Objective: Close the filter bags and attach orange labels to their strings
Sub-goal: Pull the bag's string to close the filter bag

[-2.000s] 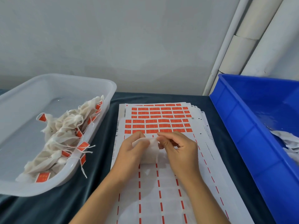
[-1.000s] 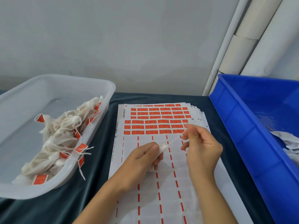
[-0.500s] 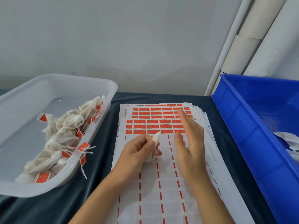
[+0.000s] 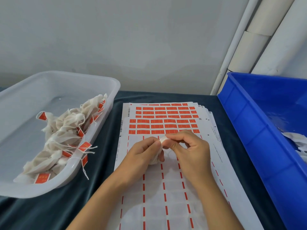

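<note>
My left hand (image 4: 142, 153) grips a small white filter bag (image 4: 162, 141) over the label sheets, with most of the bag hidden inside the fist. My right hand (image 4: 191, 150) pinches the bag's bunched top between thumb and forefinger. The string is not visible. Beneath both hands lies a stack of label sheets (image 4: 166, 188); rows of orange labels (image 4: 164, 126) remain on the far part, while the near part is peeled bare with only red dashes.
A clear plastic tub (image 4: 49, 85) at the left holds several closed bags with orange labels (image 4: 66, 138). A blue crate (image 4: 259, 130) at the right holds white unlabelled bags (image 4: 297, 141). Dark cloth (image 4: 99, 171) covers the table. White pipes (image 4: 249, 47) stand at the back right.
My right hand pulled the string out to the right, then let go and opened over the sheet. It has now come back and pinches the bag's top beside the left hand.
</note>
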`<move>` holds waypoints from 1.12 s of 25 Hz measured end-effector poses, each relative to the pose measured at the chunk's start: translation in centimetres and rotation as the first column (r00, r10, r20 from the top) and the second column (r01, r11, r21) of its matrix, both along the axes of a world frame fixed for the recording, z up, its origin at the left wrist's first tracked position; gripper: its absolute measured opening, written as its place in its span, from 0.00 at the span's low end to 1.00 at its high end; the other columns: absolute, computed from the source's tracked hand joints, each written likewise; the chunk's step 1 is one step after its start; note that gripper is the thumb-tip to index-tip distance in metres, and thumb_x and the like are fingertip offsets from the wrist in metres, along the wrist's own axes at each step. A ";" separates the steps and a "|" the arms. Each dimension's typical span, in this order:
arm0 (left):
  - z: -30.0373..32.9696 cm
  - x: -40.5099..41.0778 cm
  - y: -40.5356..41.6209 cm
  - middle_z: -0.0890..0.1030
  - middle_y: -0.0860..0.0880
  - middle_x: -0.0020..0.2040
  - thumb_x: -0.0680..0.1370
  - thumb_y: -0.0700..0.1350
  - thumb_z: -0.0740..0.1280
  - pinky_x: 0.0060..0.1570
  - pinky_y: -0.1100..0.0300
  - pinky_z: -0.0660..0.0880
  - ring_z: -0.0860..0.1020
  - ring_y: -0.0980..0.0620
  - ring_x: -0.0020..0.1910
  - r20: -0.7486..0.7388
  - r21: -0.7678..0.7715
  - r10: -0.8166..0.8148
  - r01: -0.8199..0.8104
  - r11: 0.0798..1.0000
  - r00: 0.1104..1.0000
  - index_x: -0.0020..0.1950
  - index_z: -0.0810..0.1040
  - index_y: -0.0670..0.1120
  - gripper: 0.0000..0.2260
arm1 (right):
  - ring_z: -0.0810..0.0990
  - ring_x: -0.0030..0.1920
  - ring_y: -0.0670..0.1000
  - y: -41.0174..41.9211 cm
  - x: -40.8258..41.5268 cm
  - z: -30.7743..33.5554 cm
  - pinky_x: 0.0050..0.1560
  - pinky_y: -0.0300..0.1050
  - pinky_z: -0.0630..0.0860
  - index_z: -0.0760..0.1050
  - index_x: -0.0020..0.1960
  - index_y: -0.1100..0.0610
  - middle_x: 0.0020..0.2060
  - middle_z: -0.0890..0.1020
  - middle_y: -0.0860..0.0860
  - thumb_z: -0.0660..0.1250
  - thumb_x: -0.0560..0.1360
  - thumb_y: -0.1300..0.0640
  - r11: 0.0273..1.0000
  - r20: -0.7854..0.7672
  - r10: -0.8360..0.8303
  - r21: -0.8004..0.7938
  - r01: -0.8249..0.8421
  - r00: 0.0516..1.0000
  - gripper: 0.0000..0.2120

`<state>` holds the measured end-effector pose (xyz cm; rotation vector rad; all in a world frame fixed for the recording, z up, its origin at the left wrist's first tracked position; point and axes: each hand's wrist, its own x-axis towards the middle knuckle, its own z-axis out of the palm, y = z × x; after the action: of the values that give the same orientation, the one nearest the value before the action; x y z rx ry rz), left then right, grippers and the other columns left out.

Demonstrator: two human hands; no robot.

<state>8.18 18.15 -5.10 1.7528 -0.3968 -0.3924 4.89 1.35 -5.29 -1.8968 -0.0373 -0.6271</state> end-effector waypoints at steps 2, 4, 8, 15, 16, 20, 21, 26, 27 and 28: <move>0.2 0.0 0.1 0.84 0.52 0.46 0.87 0.53 0.60 0.59 0.51 0.79 0.82 0.51 0.49 -0.021 0.013 -0.010 0.010 1.000 1.000 0.48 0.84 0.56 0.15 | 0.84 0.51 0.43 0.0 0.0 0.0 0.49 0.30 0.79 0.83 0.49 0.42 0.46 0.85 0.37 0.71 0.75 0.45 1.000 0.037 -0.012 -0.005 0.012 0.999 0.05; 0.5 -0.1 0.3 0.85 0.51 0.46 0.86 0.52 0.62 0.62 0.49 0.79 0.83 0.50 0.49 -0.082 -0.030 0.002 -0.004 1.000 0.997 0.47 0.85 0.54 0.13 | 0.83 0.49 0.45 0.1 0.0 0.2 0.47 0.33 0.79 0.82 0.49 0.42 0.45 0.84 0.37 0.69 0.77 0.46 1.000 0.013 -0.011 0.014 0.011 1.000 0.04; 0.8 0.0 0.9 0.84 0.47 0.45 0.79 0.56 0.68 0.63 0.48 0.79 0.83 0.48 0.48 -0.223 -0.243 0.032 -0.087 0.966 0.974 0.45 0.85 0.50 0.12 | 0.82 0.45 0.42 0.3 -0.1 0.2 0.42 0.31 0.77 0.82 0.50 0.42 0.42 0.84 0.38 0.66 0.79 0.42 0.997 -0.119 0.043 0.063 -0.036 0.992 0.07; 0.6 -0.2 0.6 0.85 0.47 0.58 0.74 0.63 0.73 0.56 0.53 0.82 0.84 0.46 0.55 -0.305 -0.389 0.068 -0.190 0.901 0.950 0.62 0.85 0.54 0.21 | 0.82 0.48 0.43 1.0 0.1 -0.4 0.46 0.31 0.78 0.81 0.53 0.48 0.43 0.83 0.38 0.65 0.83 0.48 0.995 -0.126 0.087 -0.044 -0.094 0.988 0.07; 0.7 -0.2 0.5 0.85 0.50 0.57 0.74 0.65 0.73 0.55 0.55 0.82 0.84 0.48 0.56 -0.289 -0.384 0.070 -0.182 0.905 0.955 0.62 0.85 0.57 0.20 | 0.82 0.46 0.44 1.1 0.1 -0.5 0.45 0.31 0.77 0.80 0.54 0.50 0.42 0.82 0.38 0.64 0.84 0.51 0.991 -0.108 0.088 -0.091 -0.098 0.990 0.06; 0.7 -0.4 -0.2 0.85 0.54 0.60 0.81 0.61 0.66 0.59 0.53 0.82 0.84 0.51 0.60 -0.169 -0.301 0.115 -0.162 0.940 0.979 0.62 0.84 0.60 0.14 | 0.81 0.47 0.45 1.3 -0.2 -0.5 0.46 0.33 0.78 0.78 0.54 0.53 0.45 0.81 0.41 0.63 0.84 0.54 0.960 -0.031 0.135 -0.244 -0.138 0.990 0.06; 0.6 -0.4 -0.3 0.86 0.53 0.59 0.82 0.60 0.65 0.60 0.53 0.82 0.84 0.50 0.60 -0.131 -0.285 0.111 -0.145 0.948 0.985 0.62 0.85 0.58 0.14 | 0.81 0.47 0.45 1.3 -0.3 -0.5 0.46 0.34 0.78 0.78 0.54 0.52 0.46 0.81 0.42 0.62 0.84 0.53 0.950 -0.016 0.149 -0.277 -0.148 0.989 0.06; 0.6 -0.7 -0.5 0.80 0.54 0.36 0.82 0.57 0.62 0.43 0.63 0.76 0.78 0.58 0.38 0.036 -0.128 0.125 -0.119 0.985 0.992 0.39 0.80 0.55 0.15 | 0.79 0.50 0.46 1.2 -0.4 -0.6 0.52 0.36 0.79 0.78 0.53 0.54 0.50 0.80 0.46 0.66 0.82 0.56 0.911 0.163 0.118 -0.410 -0.042 0.980 0.02; 0.5 -0.7 -0.5 0.78 0.50 0.35 0.80 0.56 0.61 0.42 0.62 0.75 0.76 0.56 0.37 0.049 -0.095 0.098 -0.093 0.991 0.994 0.38 0.79 0.52 0.15 | 0.78 0.51 0.46 1.1 -0.2 -0.6 0.53 0.35 0.78 0.78 0.53 0.54 0.50 0.80 0.46 0.67 0.82 0.57 0.917 0.185 0.095 -0.398 -0.013 0.978 0.02; 0.4 -0.8 -0.4 0.77 0.46 0.36 0.80 0.54 0.61 0.41 0.60 0.74 0.74 0.55 0.37 0.065 -0.067 0.066 -0.061 0.996 0.996 0.40 0.78 0.48 0.14 | 0.78 0.52 0.46 1.0 0.0 -0.6 0.53 0.35 0.78 0.78 0.53 0.53 0.51 0.80 0.45 0.67 0.82 0.58 0.931 0.176 0.078 -0.366 -0.008 0.981 0.02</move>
<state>7.42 17.74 -4.72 1.7143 -0.3967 -0.2729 4.85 2.34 -5.86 -2.1792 -0.3379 -0.8108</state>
